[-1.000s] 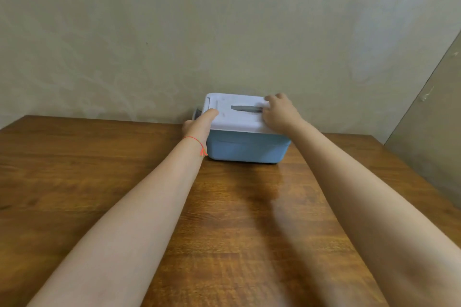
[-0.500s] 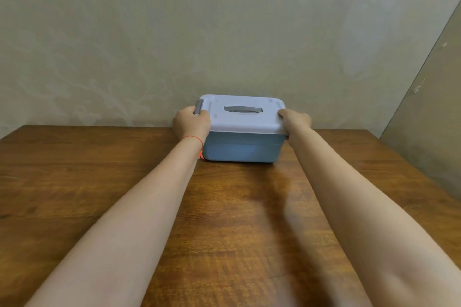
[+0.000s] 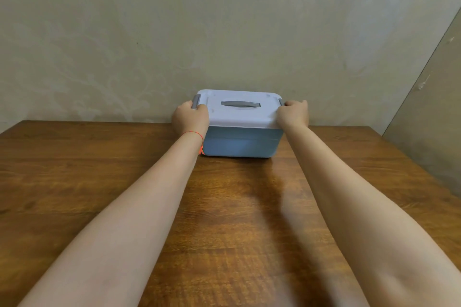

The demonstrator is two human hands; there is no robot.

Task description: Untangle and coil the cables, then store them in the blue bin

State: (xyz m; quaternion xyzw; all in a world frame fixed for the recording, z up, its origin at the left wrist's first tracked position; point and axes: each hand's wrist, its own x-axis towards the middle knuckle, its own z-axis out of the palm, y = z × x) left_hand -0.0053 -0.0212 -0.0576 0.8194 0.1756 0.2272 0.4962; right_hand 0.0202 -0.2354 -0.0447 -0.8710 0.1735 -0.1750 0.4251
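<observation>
**Both hands gripping the ends of the closed blue bin at the far edge of the table**

A pale, mottled wall [image 3: 224, 20] fills the upper half of the view, with a grey panel [image 3: 434, 112] leaning in at the right. Below it spreads one brown wooden table [image 3: 74, 182], glossy enough to show a dark reflection in front of the bin. Nothing stands between the person and the bin.

One blue bin [image 3: 240, 141] sits on the table's far side, close against the wall. Its single white lid [image 3: 239, 117] is on and lies flat, so the inside is hidden and no cables can be seen. One grey handle [image 3: 240, 104] lies folded flat in the lid's middle, and two grey latches [image 3: 195, 102] show, one at each end of the lid.

Two bare forearms reach straight forward, one either side. The left hand [image 3: 190, 118] curls round the bin's left end with its thumb on the lid by the latch. The right hand [image 3: 293, 113] wraps the right end likewise. One thin red thread [image 3: 197, 136] circles the left wrist
</observation>
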